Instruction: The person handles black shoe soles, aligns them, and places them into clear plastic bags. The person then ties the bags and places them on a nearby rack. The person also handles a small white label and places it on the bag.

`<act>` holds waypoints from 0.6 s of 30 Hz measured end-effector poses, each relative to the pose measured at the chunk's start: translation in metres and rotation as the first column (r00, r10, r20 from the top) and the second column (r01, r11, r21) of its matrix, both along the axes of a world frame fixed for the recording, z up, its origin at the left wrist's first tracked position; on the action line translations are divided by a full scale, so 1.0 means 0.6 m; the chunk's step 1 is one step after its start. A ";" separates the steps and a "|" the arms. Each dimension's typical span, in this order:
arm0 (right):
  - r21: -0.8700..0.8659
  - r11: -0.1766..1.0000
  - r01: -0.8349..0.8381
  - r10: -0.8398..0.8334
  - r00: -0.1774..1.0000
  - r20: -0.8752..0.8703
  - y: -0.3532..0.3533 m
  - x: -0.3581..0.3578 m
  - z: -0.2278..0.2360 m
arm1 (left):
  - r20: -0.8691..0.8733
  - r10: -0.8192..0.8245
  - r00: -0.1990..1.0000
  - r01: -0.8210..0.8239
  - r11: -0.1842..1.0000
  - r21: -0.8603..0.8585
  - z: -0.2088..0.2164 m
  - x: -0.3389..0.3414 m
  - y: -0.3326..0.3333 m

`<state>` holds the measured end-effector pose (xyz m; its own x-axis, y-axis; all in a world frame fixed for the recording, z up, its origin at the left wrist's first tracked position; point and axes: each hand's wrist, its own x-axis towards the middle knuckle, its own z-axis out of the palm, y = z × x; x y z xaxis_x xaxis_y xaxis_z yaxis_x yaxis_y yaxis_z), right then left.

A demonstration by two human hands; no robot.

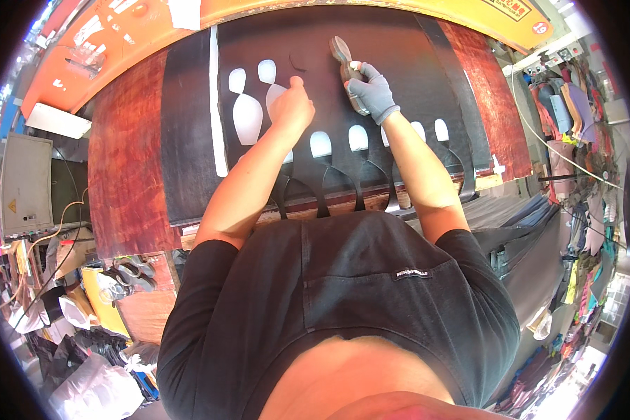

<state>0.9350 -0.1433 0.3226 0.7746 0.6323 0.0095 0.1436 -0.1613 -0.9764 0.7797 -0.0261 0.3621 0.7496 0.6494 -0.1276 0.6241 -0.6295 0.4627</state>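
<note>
A black sheet [406, 77] covers the middle of the worktable, marked by white sole-shaped areas [248, 119]. I cannot tell whether these are openings or separate pieces. Low over one of them is my bare left hand [292, 108], its fingers curled together; what they hold, if anything, is hidden. In a grey-blue glove with bare fingertips, my right hand [375, 92] grips a sole-shaped cutting die [341, 50] by its side. The die is long, with a narrow waist, and rests on or just above the sheet. A thin dark scrap [297, 64] lies between the hands.
An orange machine beam [140, 52] spans the far side. Looped strips [323, 192] of the sheet hang over the table's front edge. Reddish-brown board [122, 154] flanks the sheet. A grey electrical box [26, 183] stands at left; coloured material [574, 112] is stacked at right.
</note>
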 end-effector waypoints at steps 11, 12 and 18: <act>-0.172 0.985 -0.014 0.036 0.992 0.125 0.010 -0.015 0.040 | 0.241 -0.307 0.921 0.236 0.930 0.280 -0.038 0.025 0.074; -0.167 0.986 -0.019 0.039 0.992 0.117 0.011 -0.015 0.040 | 0.148 -0.338 0.930 0.288 0.916 0.279 -0.043 0.023 0.078; -0.134 0.991 -0.021 0.034 0.994 0.101 0.015 -0.008 0.035 | -0.014 -0.355 0.935 0.337 0.873 0.352 -0.068 0.014 0.067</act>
